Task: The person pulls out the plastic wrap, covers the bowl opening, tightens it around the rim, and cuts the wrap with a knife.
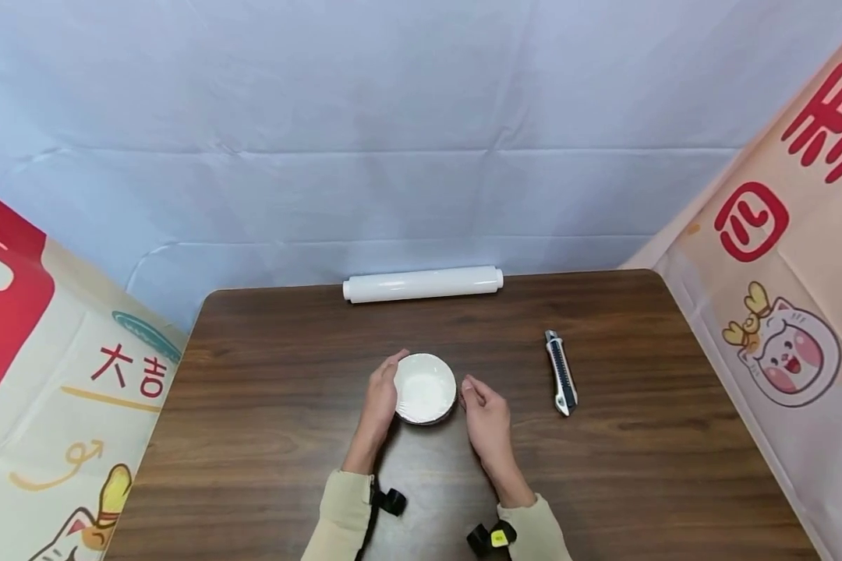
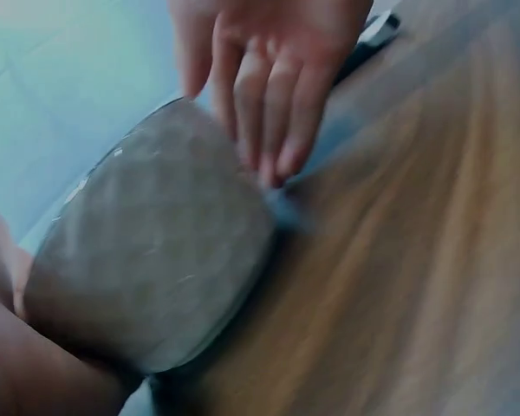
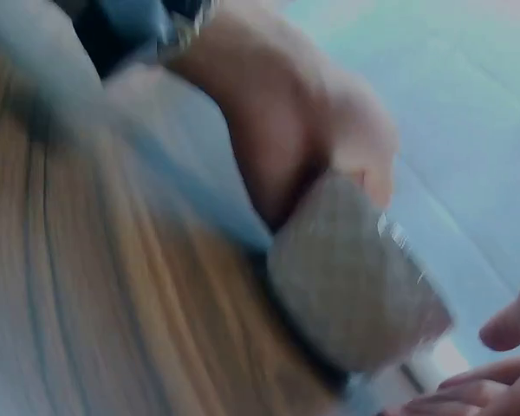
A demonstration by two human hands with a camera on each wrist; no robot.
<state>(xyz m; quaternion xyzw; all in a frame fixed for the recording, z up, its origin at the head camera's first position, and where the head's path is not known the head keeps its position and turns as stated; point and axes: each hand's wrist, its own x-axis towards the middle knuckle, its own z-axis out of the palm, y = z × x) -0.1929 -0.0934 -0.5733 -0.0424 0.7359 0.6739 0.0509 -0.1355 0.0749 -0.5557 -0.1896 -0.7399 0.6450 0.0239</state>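
A small white bowl (image 1: 426,389) sits at the middle of the table, its outer wall (image 2: 147,243) patterned with raised diamonds. Glints along its rim look like clear film. My left hand (image 1: 382,393) holds the bowl from the left, curved along its side. To the right of the bowl is my right hand (image 1: 487,419), fingers bent inward. In the left wrist view the right hand (image 2: 269,78) has its fingers pointing down beside the wall, thumb near the rim. The right wrist view shows a gap between thumb and fingers. Both wrist views are blurred.
A white roll (image 1: 423,284) lies along the table's back edge, seemingly cling film. A box cutter (image 1: 561,373) lies to the right of the right hand. The brown wooden table (image 1: 267,452) has cloth backdrops behind and at both sides.
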